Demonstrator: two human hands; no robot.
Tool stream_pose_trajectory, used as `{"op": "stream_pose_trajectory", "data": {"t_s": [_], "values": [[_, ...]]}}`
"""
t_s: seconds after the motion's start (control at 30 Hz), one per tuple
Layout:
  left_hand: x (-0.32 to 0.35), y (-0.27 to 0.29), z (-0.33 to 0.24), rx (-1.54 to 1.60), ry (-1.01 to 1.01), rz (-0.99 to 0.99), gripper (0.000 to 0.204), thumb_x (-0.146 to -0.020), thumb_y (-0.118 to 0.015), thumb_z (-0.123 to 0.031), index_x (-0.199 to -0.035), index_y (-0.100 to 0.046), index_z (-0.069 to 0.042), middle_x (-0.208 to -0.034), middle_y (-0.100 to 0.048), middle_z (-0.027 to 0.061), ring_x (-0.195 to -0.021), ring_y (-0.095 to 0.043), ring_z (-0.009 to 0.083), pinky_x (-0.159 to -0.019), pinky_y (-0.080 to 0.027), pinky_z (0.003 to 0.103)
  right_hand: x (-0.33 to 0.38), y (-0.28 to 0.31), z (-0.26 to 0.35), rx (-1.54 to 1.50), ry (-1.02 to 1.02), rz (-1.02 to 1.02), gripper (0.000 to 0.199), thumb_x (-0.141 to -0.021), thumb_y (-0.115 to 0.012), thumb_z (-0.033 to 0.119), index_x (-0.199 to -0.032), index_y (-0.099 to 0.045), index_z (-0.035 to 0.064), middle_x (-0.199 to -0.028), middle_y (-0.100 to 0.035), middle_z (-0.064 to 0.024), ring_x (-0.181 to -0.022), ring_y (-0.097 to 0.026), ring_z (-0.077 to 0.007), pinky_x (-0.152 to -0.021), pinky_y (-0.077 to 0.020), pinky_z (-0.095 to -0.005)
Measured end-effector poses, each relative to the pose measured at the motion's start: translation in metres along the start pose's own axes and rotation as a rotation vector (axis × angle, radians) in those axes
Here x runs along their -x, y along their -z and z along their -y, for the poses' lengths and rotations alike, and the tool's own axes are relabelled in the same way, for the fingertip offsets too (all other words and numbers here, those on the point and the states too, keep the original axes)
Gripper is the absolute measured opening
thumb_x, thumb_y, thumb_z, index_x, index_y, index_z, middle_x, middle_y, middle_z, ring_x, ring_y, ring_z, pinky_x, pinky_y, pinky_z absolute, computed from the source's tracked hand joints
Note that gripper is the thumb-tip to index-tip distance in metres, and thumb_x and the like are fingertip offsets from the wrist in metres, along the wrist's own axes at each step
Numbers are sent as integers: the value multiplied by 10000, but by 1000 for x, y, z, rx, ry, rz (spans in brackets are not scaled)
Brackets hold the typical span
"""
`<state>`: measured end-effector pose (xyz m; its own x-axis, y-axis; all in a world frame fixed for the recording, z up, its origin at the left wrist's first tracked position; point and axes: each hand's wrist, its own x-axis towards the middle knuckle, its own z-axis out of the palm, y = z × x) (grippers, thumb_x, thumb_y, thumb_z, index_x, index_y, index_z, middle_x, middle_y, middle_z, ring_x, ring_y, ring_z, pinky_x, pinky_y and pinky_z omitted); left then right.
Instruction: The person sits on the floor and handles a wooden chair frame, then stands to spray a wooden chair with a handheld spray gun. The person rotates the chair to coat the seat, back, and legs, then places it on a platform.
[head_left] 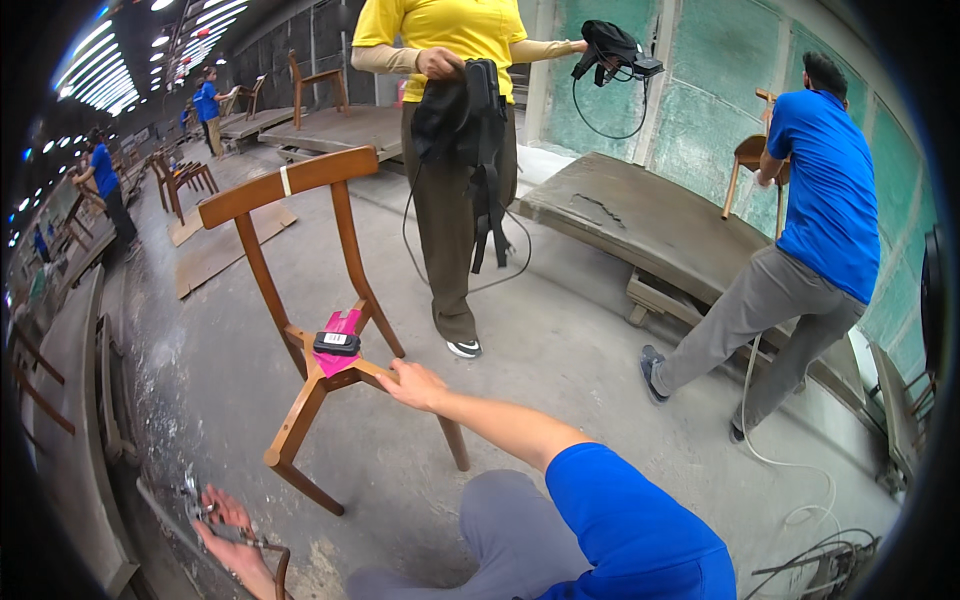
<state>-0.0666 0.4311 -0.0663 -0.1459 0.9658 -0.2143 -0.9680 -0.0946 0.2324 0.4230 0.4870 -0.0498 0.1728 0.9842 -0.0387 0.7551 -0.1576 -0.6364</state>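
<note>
A brown wooden chair frame (290, 425) without a seat panel stands upright on the floor before me. My right hand (415, 386) grips the right end of its seat rail, arm stretched out. On the middle of the frame lies a pink sheet (341, 322) with a small black device (336, 344) on top, a white label on it. Low at the left, my left hand (232, 535) is palm up with fingers curled round a metal spray gun (204, 512). A brown hose runs from the gun beside my wrist.
A person in a yellow top (455, 30) stands beyond the chair, holding black straps and cabled gear. At right, a person in blue (825, 180) handles another chair at a low platform (640, 215). A long bench (75, 400) runs along the left; cables (830, 560) lie lower right.
</note>
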Motion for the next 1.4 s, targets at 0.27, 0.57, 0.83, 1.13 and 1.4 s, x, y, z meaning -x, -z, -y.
{"op": "stream_pose_trajectory", "data": {"t_s": [0.27, 0.57, 0.83, 1.13, 1.4], "values": [[-78, -53, 64, -345, 161, 51, 633, -992, -485, -596, -1383, -524, -99, -1453, -546, 61, -1334, -512, 267, -1073, -463, 402, 65, -14, -23, -241, 226, -627, 404, -1012, -540, 287, -1292, -576, -2, -1168, -658, -198, -1000, -663, -372, -907, -520, -428], [-118, -37, 91, -407, 193, -65, 647, -1022, -338, -626, -1343, -496, -87, -1412, -586, 102, -1287, -551, 312, -1052, -476, 445, 211, 91, -22, -857, -260, -522, 516, -1023, -553, 298, -1409, -456, -31, -1102, -668, -162, -922, -670, -199, -799, -527, -328], [-117, -46, 104, -437, 88, -51, 650, -1022, -364, -624, -1333, -506, -71, -1433, -550, 108, -1340, -501, 270, -1128, -390, 398, 234, 131, 26, -1120, -221, -500, 452, -1054, -493, 317, -1388, -471, 13, -1119, -669, -121, -967, -666, -180, -827, -528, -309], [-126, -38, 140, -634, 40, -15, 737, -984, -411, -682, -1413, -419, -83, -1398, -553, 159, -1302, -525, 277, -1126, -409, 384, 226, 84, 28, -1061, -227, -216, 431, -1054, -498, 320, -1364, -501, 21, -1108, -672, -103, -949, -662, -163, -814, -521, -291], [-140, -21, 137, -730, 39, -9, 775, -949, -496, -689, -1376, -434, -45, -1339, -554, 208, -1252, -557, 277, -1067, -470, 333, 229, 46, 13, 90, 29, -62, 379, -981, -575, 327, -1176, -573, 2, -1047, -658, -228, -936, -668, -375, -783, -542, -483]]}}
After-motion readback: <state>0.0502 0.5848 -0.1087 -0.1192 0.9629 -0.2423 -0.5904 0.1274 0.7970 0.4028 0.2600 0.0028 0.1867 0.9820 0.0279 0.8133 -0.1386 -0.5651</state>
